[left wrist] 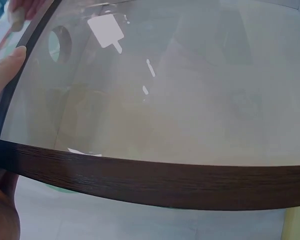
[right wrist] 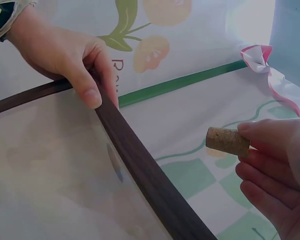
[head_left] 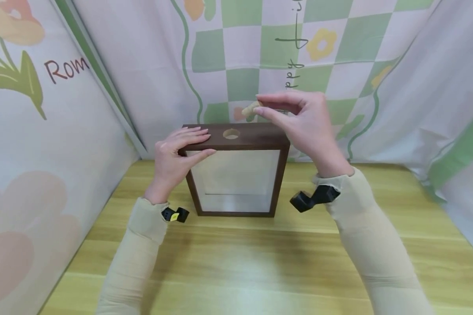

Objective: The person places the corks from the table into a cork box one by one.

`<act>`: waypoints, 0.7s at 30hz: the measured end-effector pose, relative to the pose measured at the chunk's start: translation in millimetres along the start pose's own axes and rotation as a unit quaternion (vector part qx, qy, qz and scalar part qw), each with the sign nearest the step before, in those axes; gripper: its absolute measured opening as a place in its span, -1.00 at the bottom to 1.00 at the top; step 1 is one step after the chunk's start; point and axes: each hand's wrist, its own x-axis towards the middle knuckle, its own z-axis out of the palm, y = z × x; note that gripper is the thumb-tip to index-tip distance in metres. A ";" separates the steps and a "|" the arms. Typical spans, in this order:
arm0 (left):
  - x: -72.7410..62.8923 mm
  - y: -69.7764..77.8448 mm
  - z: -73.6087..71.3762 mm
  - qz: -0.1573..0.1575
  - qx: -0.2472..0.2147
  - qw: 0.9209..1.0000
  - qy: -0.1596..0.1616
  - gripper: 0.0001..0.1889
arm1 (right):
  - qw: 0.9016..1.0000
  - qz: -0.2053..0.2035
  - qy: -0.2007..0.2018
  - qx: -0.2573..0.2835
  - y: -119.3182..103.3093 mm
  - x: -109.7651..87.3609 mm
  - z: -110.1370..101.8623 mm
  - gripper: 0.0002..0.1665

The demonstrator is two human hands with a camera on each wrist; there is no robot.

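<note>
Fingers pinch a cork near a holed box.

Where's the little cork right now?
The cork is pinched in the right hand, near the head view's upper middle, up and right of the round hole in the top of the brown frame.

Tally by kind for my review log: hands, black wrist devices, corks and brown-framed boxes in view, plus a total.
Hands: 2 (left hand, right hand)
Black wrist devices: 2 (left device, right device)
Cork: 1
Brown-framed box: 1
Total: 6
</note>
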 end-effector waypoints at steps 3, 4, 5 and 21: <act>0.2 -0.3 -0.4 0.000 0.003 1.000 0.000 -0.60 | 1.000 0.001 -0.011 -0.015 -0.1 6.0 8.3 -0.73; 0.0 -0.6 -0.5 0.000 0.005 1.000 0.000 -0.61 | 1.000 0.003 -0.016 -0.019 0.5 7.7 11.2 -0.73; 0.0 -0.6 -0.5 -0.001 0.006 1.000 -0.001 -0.61 | 0.999 0.006 -0.022 -0.023 1.5 9.1 13.9 -0.73; -0.6 -0.8 -1.6 -0.011 0.014 1.000 -0.012 -0.60 | 0.989 0.013 -0.105 -0.101 20.7 10.4 36.8 -0.71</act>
